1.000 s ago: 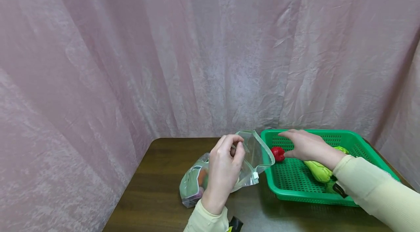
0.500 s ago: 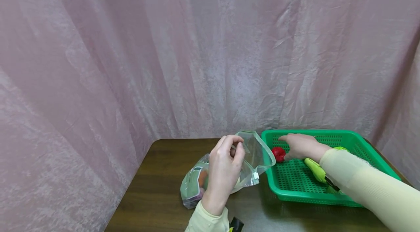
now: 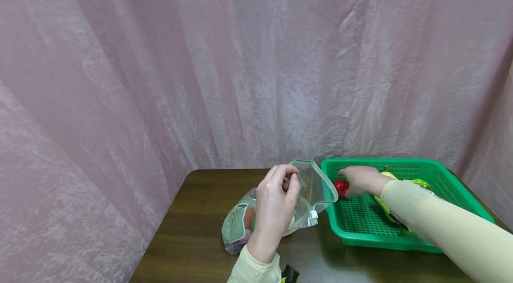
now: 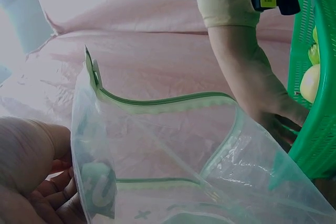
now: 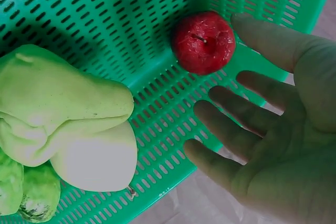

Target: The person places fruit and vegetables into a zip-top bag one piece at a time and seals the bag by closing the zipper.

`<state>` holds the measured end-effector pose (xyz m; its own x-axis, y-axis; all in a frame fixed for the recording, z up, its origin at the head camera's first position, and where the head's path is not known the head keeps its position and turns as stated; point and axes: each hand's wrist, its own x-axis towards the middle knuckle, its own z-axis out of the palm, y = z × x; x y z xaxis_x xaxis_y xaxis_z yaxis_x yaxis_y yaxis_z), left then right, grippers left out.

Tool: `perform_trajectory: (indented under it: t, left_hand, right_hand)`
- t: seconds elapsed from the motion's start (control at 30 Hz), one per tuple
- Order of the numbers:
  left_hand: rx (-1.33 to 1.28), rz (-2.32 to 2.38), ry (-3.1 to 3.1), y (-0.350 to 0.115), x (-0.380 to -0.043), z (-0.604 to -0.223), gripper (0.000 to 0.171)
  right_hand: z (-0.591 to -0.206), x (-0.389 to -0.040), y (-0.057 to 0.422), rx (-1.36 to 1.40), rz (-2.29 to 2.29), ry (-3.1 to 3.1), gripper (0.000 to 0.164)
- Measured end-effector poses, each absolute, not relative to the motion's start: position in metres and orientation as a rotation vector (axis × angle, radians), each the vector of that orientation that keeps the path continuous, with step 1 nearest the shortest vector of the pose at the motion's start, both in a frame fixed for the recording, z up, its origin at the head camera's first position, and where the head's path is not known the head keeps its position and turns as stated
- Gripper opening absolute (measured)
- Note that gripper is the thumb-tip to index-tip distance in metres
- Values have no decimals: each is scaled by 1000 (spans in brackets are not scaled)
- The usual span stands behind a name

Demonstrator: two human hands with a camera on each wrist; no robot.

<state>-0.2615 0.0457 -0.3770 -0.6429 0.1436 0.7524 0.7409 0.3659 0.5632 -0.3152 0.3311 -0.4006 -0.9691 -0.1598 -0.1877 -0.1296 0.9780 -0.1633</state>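
My left hand (image 3: 272,212) pinches the rim of a clear zip bag (image 3: 314,185) with green trim, its mouth spread apart. Inside the bag's lower part an orange item (image 3: 248,217) and a purple one show through. My right hand (image 5: 273,114) is in the green basket (image 3: 376,239), fingers spread and fairly straight, beside a red apple (image 5: 203,43). The thumb tip lies at the apple's edge; whether it touches I cannot tell. In the head view the hand covers part of the apple.
In the basket also lie a wrinkled light green chayote-like vegetable (image 5: 63,98), a pale yellow stemmed fruit (image 5: 100,158) and bumpy green produce (image 5: 39,195). The basket stands right of the bag on a brown wooden table (image 3: 192,225). A pink curtain (image 3: 256,74) hangs behind.
My right hand has moved slightly left and lower, closer to the apple, its forearm swinging over the basket. The left hand and the bag have stayed nearly still.
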Motion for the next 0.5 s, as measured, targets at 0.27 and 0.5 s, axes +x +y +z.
perform_trajectory:
  t: [0.27,0.5]
  left_hand:
    - [-754,-1287,-2042,46,-261,-376,12]
    - [-752,-1280,-2047,45,-262,-375,12]
  right_hand:
    - [-517,-395,394,-307,-178,2946,68]
    - [-495,-375,373,-304,-157,2930,57]
